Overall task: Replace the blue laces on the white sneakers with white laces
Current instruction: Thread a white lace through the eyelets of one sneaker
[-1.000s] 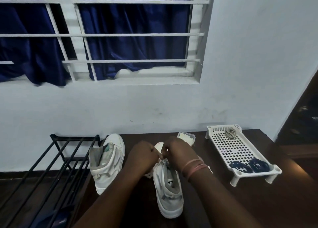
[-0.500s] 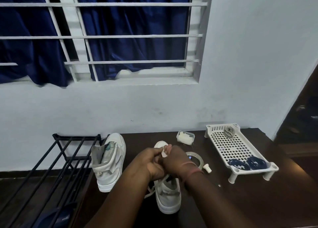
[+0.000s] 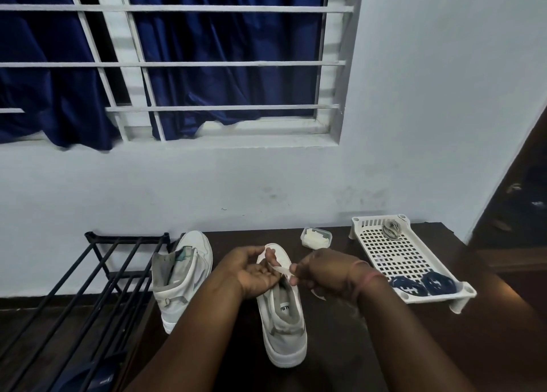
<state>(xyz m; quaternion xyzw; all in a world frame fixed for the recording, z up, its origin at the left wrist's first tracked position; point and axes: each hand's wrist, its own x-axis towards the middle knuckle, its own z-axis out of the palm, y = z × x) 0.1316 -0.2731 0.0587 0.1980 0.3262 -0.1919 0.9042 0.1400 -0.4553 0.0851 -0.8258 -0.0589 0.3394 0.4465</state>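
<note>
Both hands, left hand [image 3: 254, 273] and right hand [image 3: 322, 270], pinch a white lace [image 3: 279, 268] stretched between them over the sneaker [image 3: 284, 326] just beneath, so lacing seems underway; next, I judge, its tip needs threading through an eyelet.

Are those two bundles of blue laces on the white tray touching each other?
Cannot tell. In the head view the two blue lace bundles lie side by side at the near end of the white tray, so close that no gap or contact shows plainly.
</note>
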